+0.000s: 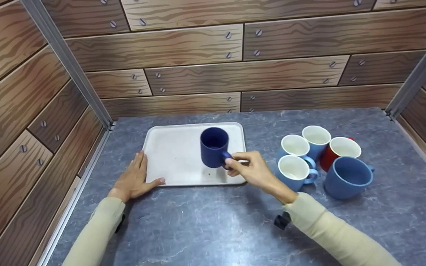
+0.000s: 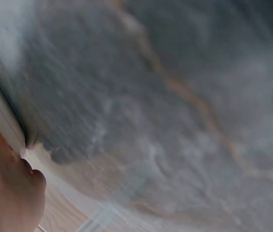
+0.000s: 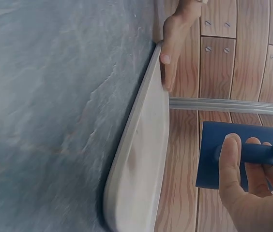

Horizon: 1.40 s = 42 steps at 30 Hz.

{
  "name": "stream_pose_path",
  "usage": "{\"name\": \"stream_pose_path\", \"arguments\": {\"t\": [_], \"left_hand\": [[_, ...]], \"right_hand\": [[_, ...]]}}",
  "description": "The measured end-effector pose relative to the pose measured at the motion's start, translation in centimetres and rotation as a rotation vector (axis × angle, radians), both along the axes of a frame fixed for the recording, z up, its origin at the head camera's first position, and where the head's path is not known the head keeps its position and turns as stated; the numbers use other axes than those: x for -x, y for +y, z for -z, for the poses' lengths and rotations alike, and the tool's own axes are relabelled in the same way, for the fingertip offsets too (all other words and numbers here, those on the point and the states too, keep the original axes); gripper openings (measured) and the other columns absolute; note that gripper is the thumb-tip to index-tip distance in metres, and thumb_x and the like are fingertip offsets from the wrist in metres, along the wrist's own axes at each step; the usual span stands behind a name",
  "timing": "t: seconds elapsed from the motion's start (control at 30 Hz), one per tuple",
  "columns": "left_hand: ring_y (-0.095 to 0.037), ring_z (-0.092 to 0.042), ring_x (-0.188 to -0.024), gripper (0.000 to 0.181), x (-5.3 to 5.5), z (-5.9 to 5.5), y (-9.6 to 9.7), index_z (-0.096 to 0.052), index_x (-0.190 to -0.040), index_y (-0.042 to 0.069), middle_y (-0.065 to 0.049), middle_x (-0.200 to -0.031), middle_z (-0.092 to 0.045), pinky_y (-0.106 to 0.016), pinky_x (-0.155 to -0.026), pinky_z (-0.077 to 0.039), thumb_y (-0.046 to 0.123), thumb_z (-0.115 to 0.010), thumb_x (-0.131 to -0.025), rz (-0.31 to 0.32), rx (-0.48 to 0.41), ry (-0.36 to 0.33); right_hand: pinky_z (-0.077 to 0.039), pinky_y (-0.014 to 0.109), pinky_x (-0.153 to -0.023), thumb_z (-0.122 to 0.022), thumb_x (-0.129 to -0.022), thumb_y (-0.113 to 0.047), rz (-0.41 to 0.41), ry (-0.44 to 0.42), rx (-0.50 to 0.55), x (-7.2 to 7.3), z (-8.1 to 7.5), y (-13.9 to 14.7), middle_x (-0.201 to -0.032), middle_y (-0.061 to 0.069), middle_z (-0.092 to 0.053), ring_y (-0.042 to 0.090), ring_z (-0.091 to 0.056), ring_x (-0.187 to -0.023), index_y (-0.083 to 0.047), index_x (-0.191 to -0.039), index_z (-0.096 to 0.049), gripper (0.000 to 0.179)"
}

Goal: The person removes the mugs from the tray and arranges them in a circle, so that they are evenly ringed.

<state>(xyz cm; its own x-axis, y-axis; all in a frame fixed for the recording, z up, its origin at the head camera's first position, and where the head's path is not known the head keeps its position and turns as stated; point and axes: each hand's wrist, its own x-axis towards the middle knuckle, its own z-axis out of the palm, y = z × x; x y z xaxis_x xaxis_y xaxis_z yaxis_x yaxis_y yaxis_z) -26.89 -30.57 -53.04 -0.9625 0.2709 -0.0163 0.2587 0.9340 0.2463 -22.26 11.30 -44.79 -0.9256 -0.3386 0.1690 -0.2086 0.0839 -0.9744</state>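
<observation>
A dark blue mug (image 1: pixel 213 149) hangs upright over the right half of a white rectangular tray (image 1: pixel 178 155). My right hand (image 1: pixel 252 170) pinches its handle between thumb and fingers. In the right wrist view the mug (image 3: pixel 206 154) is apart from the tray (image 3: pixel 141 140), with air between them. My left hand (image 1: pixel 133 177) lies against the tray's left edge, fingers straight along it and thumb on the near left corner. The left wrist view shows part of the left hand (image 2: pixel 10 193) beside the tray rim (image 2: pixel 1 106).
Right of the tray stand several mugs close together: light blue ones with white insides (image 1: pixel 294 173), a red one (image 1: pixel 327 159) and a wider blue one (image 1: pixel 348 179). Wood-patterned walls (image 1: pixel 198 74) enclose the grey marbled table (image 1: pixel 198 225) at the back and sides.
</observation>
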Motion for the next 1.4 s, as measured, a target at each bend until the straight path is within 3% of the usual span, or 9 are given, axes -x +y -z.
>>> {"name": "stream_pose_path", "arguments": {"t": [0.2, 0.47, 0.67, 1.03, 1.4], "left_hand": [[-0.046, -0.012, -0.164, 0.126, -0.4, -0.5, -0.5, -0.018, -0.167, -0.007, -0.026, -0.177, -0.012, -0.058, -0.133, -0.02, 0.082, -0.06, -0.089, -0.002, -0.006, 0.005], [-0.046, -0.019, -0.163, 0.122, -1.0, -1.2, -1.0, -0.03, -0.164, -0.009, -0.029, -0.173, -0.025, -0.057, -0.134, -0.02, 0.081, -0.062, -0.088, 0.008, 0.019, 0.049], [-0.046, -0.019, -0.163, 0.123, -1.3, -1.0, -1.1, -0.03, -0.163, -0.01, -0.029, -0.173, -0.027, -0.057, -0.133, -0.021, 0.081, -0.063, -0.087, 0.008, 0.016, 0.07], [-0.046, -0.019, -0.163, 0.123, -1.4, -0.7, -1.3, -0.027, -0.164, -0.01, -0.03, -0.172, -0.026, -0.056, -0.134, -0.021, 0.079, -0.063, -0.088, 0.013, 0.007, 0.083], [-0.045, -0.016, -0.164, 0.121, -1.5, -0.4, -1.3, -0.023, -0.166, -0.009, -0.028, -0.174, -0.023, -0.056, -0.135, -0.018, 0.077, -0.064, -0.09, 0.005, -0.017, 0.082]], "right_hand": [[-0.067, 0.03, -0.078, -0.069, -0.104, -0.009, 0.015, -0.014, -0.03, -1.1, 0.0, 2.6, -0.102, 0.031, -0.076, 0.014, -0.077, -0.078, 0.016, -0.119, -0.073, 0.029], [-0.067, 0.034, -0.081, -0.068, -0.105, -0.008, -0.005, 0.049, -0.072, -2.8, -0.3, 5.9, -0.105, 0.035, -0.075, 0.023, -0.08, -0.085, 0.015, -0.122, -0.073, 0.029], [-0.067, 0.031, -0.078, -0.065, -0.105, -0.004, -0.018, 0.108, -0.073, -4.3, -0.4, 7.8, -0.102, 0.032, -0.076, 0.016, -0.079, -0.082, 0.017, -0.12, -0.072, 0.026], [-0.066, 0.03, -0.08, -0.063, -0.107, -0.005, -0.034, 0.107, -0.094, -6.4, -0.9, 10.7, -0.096, -0.005, -0.08, 0.015, -0.079, -0.084, 0.014, -0.118, -0.073, 0.024], [-0.067, 0.032, -0.075, -0.063, -0.104, 0.004, -0.075, 0.177, -0.081, -8.6, -0.8, 13.2, -0.093, 0.011, -0.081, 0.015, -0.079, -0.079, 0.011, -0.115, -0.075, 0.018]]}}
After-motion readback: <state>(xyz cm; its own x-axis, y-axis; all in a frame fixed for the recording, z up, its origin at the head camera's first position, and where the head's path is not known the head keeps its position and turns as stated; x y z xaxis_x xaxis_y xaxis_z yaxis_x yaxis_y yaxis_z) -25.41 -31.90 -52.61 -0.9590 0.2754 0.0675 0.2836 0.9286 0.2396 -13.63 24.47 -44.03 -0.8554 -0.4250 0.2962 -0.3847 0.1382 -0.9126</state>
